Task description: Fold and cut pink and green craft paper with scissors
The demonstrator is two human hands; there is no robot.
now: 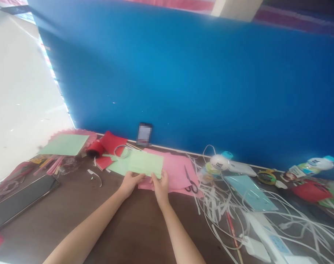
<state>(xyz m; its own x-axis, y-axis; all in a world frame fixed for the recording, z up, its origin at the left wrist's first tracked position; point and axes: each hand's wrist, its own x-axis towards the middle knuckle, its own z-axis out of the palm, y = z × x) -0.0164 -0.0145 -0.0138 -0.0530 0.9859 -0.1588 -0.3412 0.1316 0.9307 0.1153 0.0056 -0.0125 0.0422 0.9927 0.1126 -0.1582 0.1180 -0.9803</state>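
Both hands are at the near edge of a light green sheet of paper [146, 163]. My left hand [130, 182] pinches its lower left part, thumb and fingers together. A little to the right, my right hand [160, 183] grips the lower right corner of that same sheet. Beneath and beside it lie pink paper sheets [177, 168], and another light green sheet [118, 167] shows at its left. A pair of dark-handled scissors [191, 181] rests on the pink paper, right of my right hand.
Red paper [113, 142] and a red roll [95, 148] lie to the left, near a dark tablet-like slab [21, 200]. White cables and paper strips [215, 205] tangle on the right beside a power strip [268, 234], a blue sheet [250, 192] and a bottle [219, 162]. A blue partition [183, 80] stands behind.
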